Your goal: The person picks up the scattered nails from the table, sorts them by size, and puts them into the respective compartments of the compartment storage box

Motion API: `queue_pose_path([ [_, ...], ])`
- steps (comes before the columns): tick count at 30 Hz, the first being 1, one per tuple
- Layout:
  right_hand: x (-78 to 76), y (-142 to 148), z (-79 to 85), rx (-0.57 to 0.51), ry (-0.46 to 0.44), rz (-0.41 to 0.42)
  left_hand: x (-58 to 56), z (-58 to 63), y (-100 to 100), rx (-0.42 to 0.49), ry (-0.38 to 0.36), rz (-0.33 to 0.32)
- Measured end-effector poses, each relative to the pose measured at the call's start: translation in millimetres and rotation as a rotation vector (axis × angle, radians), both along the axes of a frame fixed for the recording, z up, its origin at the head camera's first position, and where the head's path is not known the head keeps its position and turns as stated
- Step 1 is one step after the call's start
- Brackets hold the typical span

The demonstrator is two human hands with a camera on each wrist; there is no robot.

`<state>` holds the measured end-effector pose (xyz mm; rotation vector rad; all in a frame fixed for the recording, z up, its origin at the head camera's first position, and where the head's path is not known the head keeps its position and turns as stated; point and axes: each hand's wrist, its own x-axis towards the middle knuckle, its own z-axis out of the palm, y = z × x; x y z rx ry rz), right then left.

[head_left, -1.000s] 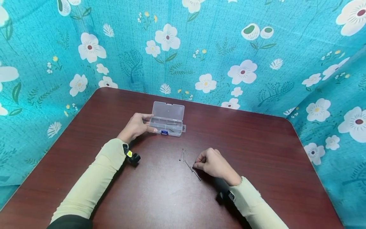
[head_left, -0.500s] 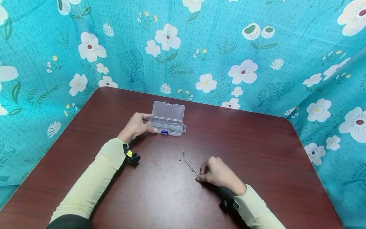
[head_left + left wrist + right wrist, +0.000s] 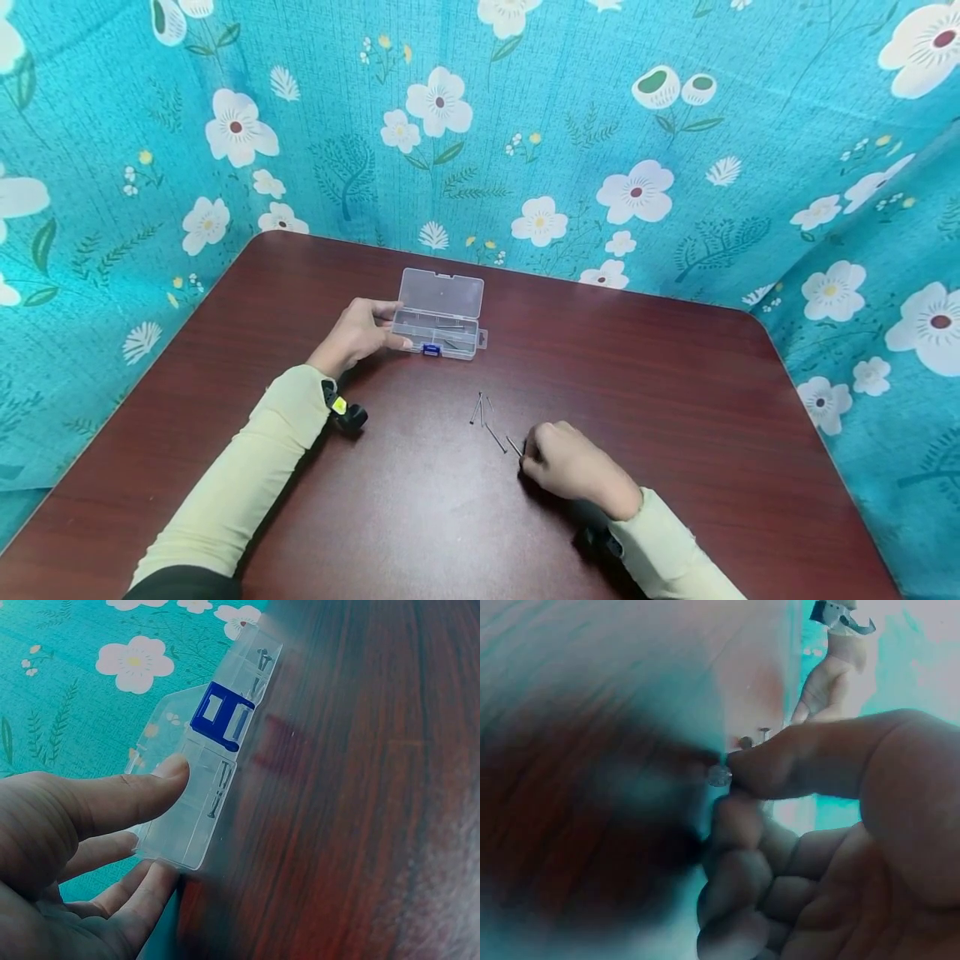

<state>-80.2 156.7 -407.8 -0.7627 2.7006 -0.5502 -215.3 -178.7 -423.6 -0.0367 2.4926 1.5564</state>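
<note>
My left hand holds the left end of a clear plastic compartment box, thumb on its front wall and fingers at the end and back. The box stands with its lid raised, and a blue latch sits on its front. A few nails lie inside. Between thumb and curled index finger, my right hand pinches a nail; its round head shows at the fingertips in the right wrist view. Just left of that hand, several loose nails lie on the table.
The dark red-brown table has rounded far corners. Behind it and along its right side hangs a turquoise flowered curtain. A black wrist camera is strapped to the left sleeve.
My right hand has moved toward the near end of the nails and taken hold of the nearest one, now apart from the others. My left hand and the box stay put.
</note>
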Motion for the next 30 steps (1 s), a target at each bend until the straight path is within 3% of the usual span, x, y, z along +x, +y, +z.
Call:
queue_pose_path([
  [6, 3.7, -4, 2.0, 0.044, 0.062, 0.007, -1.2, -0.8, -1, -0.003, 0.001, 0.007],
  [12, 1.1, -4, 3.0, 0.057, 0.048, -0.003, -0.2, -0.7, 0, -0.008, -0.004, 0.004],
  [21, -11.1, 1, 4.8, -0.152, 0.085, 0.036, 0.9, -0.9, 0, -0.013, 0.002, -0.002],
  [30, -30.5, 1, 9.9, -0.291, -0.006, -0.111, 1.0, 1.2, 1, -0.030, 0.002, 0.002],
])
